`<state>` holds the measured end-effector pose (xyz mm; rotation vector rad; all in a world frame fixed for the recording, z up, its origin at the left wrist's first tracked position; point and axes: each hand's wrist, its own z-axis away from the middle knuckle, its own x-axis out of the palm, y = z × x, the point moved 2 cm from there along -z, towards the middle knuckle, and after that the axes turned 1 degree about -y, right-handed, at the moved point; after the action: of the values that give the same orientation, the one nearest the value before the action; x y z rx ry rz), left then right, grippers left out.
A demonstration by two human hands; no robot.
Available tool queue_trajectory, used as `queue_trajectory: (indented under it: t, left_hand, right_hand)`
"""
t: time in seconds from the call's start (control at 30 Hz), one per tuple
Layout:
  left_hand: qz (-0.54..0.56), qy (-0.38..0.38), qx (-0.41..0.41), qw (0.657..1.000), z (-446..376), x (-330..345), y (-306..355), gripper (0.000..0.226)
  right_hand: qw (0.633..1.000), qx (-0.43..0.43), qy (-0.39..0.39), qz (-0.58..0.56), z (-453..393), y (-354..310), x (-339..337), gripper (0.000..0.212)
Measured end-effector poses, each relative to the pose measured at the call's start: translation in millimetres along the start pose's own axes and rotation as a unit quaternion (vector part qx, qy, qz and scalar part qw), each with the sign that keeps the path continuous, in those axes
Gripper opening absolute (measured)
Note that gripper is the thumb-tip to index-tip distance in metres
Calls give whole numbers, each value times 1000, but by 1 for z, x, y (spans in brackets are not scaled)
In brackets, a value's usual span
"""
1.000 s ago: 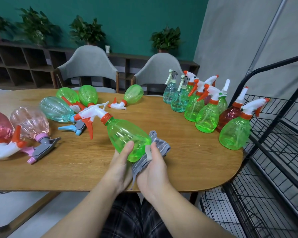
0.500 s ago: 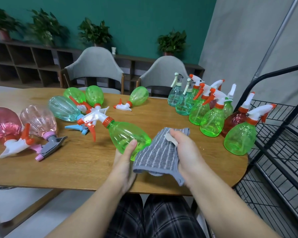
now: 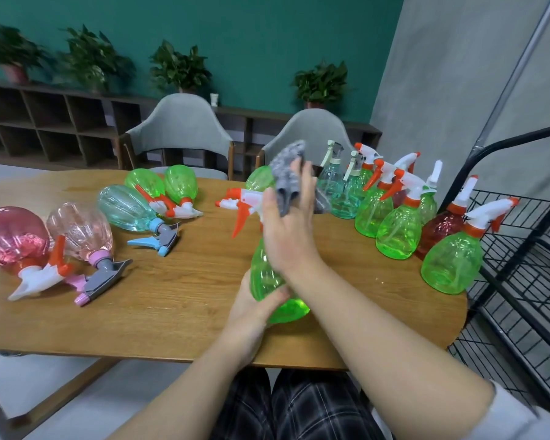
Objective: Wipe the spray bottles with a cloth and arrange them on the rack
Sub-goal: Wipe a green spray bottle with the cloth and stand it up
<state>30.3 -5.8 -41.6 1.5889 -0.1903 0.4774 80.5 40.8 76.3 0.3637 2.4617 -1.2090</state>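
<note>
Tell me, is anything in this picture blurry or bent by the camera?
Head view: the plants at the back left are smeared by motion blur, and the cloth in the right hand looks soft. The wide lens bows the wooden table and tilts the black wire rack at the right edge; the lighting is even, without hard shadows.

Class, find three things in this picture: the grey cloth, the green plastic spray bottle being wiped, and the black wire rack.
grey striped cloth (image 3: 287,173), head view, on the bunched fabric above the fingers.
green plastic spray bottle being wiped (image 3: 267,274), head view, on its clear body.
black wire rack (image 3: 521,249), head view, on the shelf grid.
</note>
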Motion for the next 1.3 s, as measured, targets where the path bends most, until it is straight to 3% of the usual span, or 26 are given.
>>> queue_trajectory:
  t: [0.1,0.23,0.4,0.6,0.8,0.87,0.97,1.03,1.17,1.3]
  left_hand:
    - [-46,-12,35,998,0,2,-1,82]
    - [-80,-17,52,995,-1,0,-3,83]
    - [-135,-28,63,988,1,-1,-5,81]
    - [-168,-56,55,983,4,1,-4,82]
    - [-172,-64,50,982,6,1,1,69]
    - [-180,-65,52,980,5,1,0,74]
    - [-185,-68,49,979,6,2,-3,83]
    - [-188,-64,46,979,6,2,-2,84]
    - [-214,-66,49,973,7,2,0,79]
    - [-211,-45,64,974,6,0,4,59]
  right_hand:
    - [957,-48,-102,266,2,1,12,73]
    - [915,-120,-101,371,-5,-4,11,79]
    - [915,-184,-99,344,-33,-12,-5,42]
    - [911,-158,-146,352,-53,-18,-17,28]
    - [912,-149,-218,313,-52,-29,-13,30]
    - [915,-151,-251,277,-50,-36,-15,30]
    - [864,-220,-243,383,-42,-47,-13,41]
    - [827,-277,-208,443,-39,-49,-10,37]
    - [799,-494,-95,328,-23,-45,-2,8]
    - [719,-582,-122,361,-11,-17,4,21]
